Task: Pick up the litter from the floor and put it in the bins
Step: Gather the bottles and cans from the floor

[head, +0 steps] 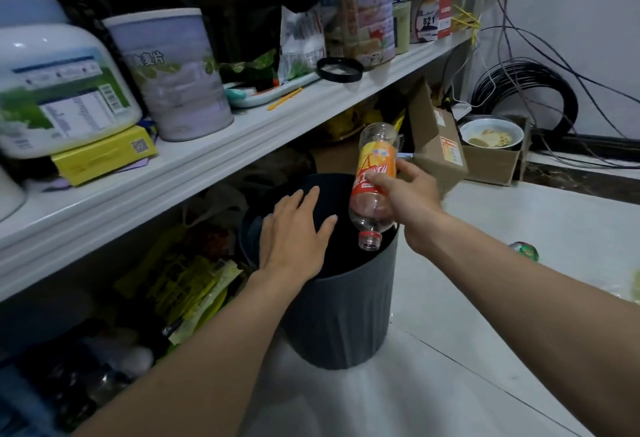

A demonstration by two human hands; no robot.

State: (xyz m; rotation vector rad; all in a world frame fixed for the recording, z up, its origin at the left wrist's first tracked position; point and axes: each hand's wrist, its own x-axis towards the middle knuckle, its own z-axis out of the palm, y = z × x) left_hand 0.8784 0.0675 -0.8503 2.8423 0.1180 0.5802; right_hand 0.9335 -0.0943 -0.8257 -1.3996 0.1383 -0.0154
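A grey ribbed bin (341, 315) stands on the white floor beside the shelving. Its dark lid (320, 190) is tipped back, and my left hand (296, 234) lies flat on it with fingers spread. My right hand (412, 194) grips an empty clear plastic bottle (374, 187) with an orange and yellow label. The bottle is held upside down, its red cap just above the bin's open mouth. More litter, a green and red can (524, 250), lies on the floor at the right, partly hidden by my right arm.
A white shelf (242, 145) full of tins, tubs and boxes juts out at upper left, close above the bin. Bags crowd the space under it. Cardboard boxes (440, 145), a bowl (491, 134) and coiled black cables (530, 90) sit behind the bin.
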